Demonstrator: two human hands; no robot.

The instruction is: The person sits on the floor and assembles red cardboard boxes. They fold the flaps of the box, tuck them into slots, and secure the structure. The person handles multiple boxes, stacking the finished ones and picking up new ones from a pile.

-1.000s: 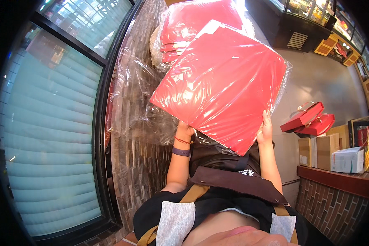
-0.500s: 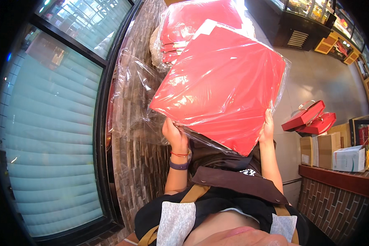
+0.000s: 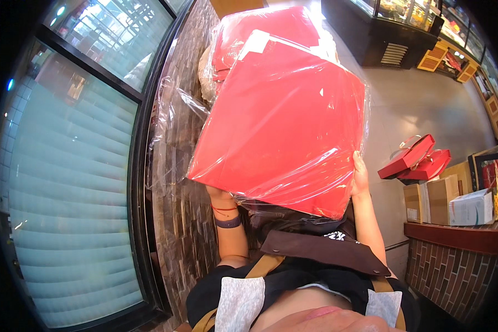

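A broad, flat red pack [image 3: 282, 127] wrapped in clear plastic is held up in front of my body, tilted, with white corners showing at its far edge. My left hand [image 3: 220, 193] grips its near left edge from below, and most of those fingers are hidden under it. My right hand [image 3: 360, 176] is closed on the right edge, close to the near corner. Just beyond lies a stack of similar red pieces [image 3: 265, 27] in clear plastic, partly covered by the held pack.
Loose clear plastic [image 3: 174, 122] hangs over the stone-patterned surface at left, beside a black-framed window [image 3: 77, 182]. To the right, two red boxes with handles [image 3: 418, 157] sit near cardboard boxes [image 3: 442, 193] on a brick-sided ledge [image 3: 454, 235]. A display counter [image 3: 395, 44] stands far right.
Both hands still hold the red pack. Its left corner has swung left and nearer to me, and the left hand has slid left and further beneath it.
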